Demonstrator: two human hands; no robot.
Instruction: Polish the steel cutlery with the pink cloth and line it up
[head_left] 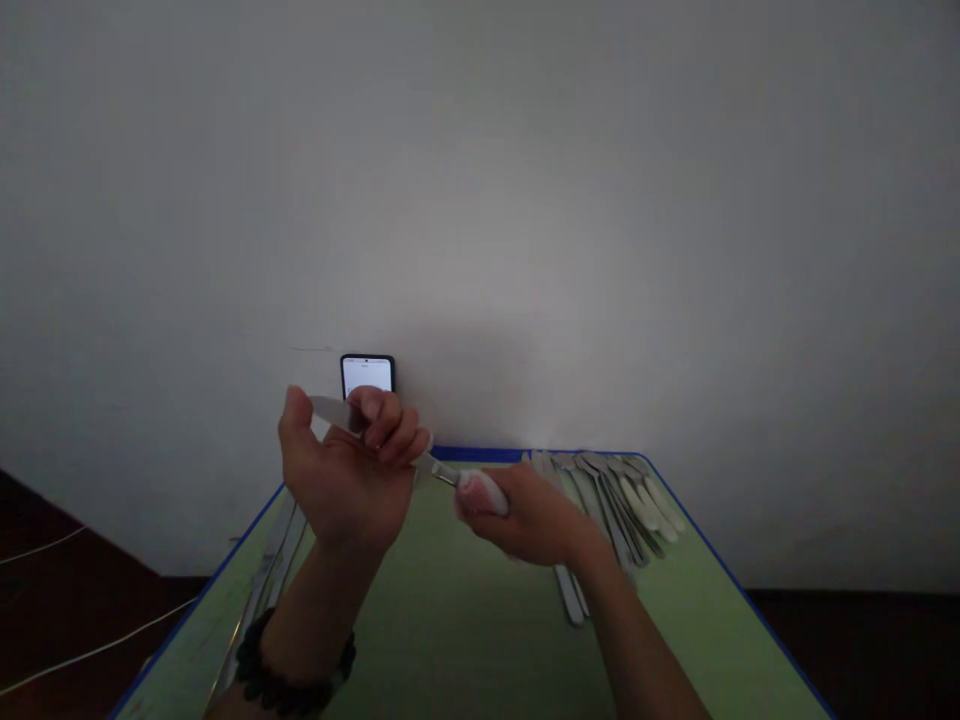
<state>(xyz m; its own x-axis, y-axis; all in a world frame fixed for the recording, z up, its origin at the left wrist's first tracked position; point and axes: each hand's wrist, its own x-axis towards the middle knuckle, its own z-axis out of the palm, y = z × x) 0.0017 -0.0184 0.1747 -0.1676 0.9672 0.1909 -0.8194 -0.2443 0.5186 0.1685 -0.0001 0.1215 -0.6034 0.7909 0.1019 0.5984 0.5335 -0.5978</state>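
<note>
Head view: the right hand is closed round the pale handle of a knife, held above the far part of the table. The left hand's fingers curl over the blade, partly hiding it; its thumb stands apart. The phone's lower part is obscured.

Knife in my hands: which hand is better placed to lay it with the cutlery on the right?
Probably your right hand: it grips the handle and is nearer the cutlery, while your left hand is around the blade, farther away.
</note>
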